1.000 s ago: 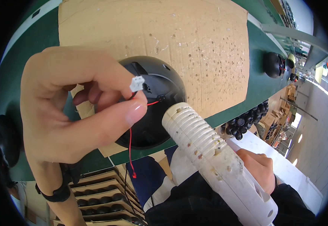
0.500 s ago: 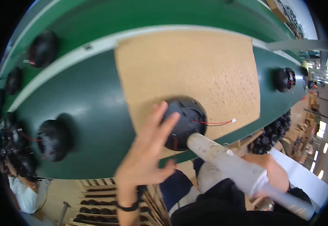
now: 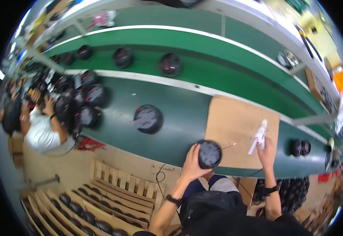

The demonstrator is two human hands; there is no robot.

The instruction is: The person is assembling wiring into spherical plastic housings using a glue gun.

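Observation:
My left hand (image 3: pixel 192 167) grips the near left side of a black round housing (image 3: pixel 210 154), fingers at its rim and thumb along the lower edge. This housing sits at the near left corner of a brown cardboard sheet (image 3: pixel 234 114). A thin red wire (image 3: pixel 229 146) sticks out from it to the right, ending in a small white connector. My right hand (image 3: pixel 267 151) is closed round a white hot glue gun (image 3: pixel 260 135) above the sheet's right part, apart from the housing. The gun's narrow end points away from me.
Another black housing (image 3: pixel 148 118) stands on the green bench (image 3: pixel 175 106) at left, with more on the back ledge. Two dark round parts (image 3: pixel 300 147) sit at right. A co-worker (image 3: pixel 41 129) handles a cluster of housings far left. Wooden racks (image 3: pixel 120 185) stand below.
The glue gun has moved off the housing, to the right over the cardboard. My left hand now holds the housing's side instead of reaching over its top. The view has widened.

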